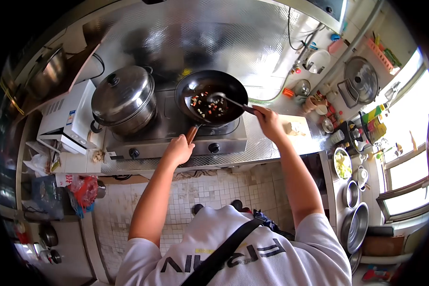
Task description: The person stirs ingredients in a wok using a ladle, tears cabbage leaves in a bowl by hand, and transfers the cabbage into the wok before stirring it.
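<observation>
Wok [234, 91] sits beyond left hand [177, 150] gripping its handle [192, 134].

Shiny embossed metal sheeting [195, 40] covers the wall; daylight glares through the right-hand window [407, 175] beyond a tiled floor [178, 200].

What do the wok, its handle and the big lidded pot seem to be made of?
Wok: dark metal, perhaps iron or coated, going by its blackish, glossy inside. Handle: probably wood or wood-look plastic, from its smooth reddish-brown surface. Lidded pot: polished metal, likely stainless steel, judging by its silvery reflections.
</observation>
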A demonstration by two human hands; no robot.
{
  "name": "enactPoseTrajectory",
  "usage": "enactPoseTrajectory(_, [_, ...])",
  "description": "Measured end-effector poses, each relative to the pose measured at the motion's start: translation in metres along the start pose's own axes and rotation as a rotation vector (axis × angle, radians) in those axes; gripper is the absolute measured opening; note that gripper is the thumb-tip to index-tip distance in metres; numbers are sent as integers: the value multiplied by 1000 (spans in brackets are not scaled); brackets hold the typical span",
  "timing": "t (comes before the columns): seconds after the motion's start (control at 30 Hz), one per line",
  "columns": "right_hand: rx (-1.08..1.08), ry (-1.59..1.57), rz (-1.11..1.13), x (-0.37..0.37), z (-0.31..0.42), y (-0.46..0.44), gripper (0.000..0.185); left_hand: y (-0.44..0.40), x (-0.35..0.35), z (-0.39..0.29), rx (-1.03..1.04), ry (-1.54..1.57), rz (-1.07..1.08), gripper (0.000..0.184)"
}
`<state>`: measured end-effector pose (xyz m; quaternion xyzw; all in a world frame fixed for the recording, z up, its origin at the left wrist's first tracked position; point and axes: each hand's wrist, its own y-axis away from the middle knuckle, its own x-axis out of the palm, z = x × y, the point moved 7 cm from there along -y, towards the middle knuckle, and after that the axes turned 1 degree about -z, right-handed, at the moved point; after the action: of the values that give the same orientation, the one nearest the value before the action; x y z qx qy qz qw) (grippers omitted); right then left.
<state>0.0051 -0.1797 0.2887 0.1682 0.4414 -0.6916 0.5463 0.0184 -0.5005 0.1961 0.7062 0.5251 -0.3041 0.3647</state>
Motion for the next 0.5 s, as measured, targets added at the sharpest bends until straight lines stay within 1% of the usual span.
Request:
enactPoseTrajectory(0.07, [-61,-38,-95,21,-6,-7,23,2,0,-2,-44,44,23,42])
enactPoseTrajectory(0.13, [-1,-87,-78,33,-12,-10,22,3,0,1,-75,109,35,41])
enactPoseTrajectory(0.27, [-120,-137,-108,31,-16,1,21,12,-11,-14,-58,-29,-39,40])
enactPoseTrajectory(0.3, [-139,-134,-111,27,-17,5,21,16,-12,-18,-86,-89,-81,37])
enactPoseTrajectory(0.37, [-146,-119,-137,23,-25,13,22,26,-19,-36,-46,-283,-224,35])
enactPoseTrajectory(0.43, [-76,-115,-127,25,-34,18,23,36,-25,-69,18,-484,-412,32])
enactPoseTrajectory(0.5, [-57,-119,-108,28,-42,22,27,46,-18,-112,161,-417,-470,31])
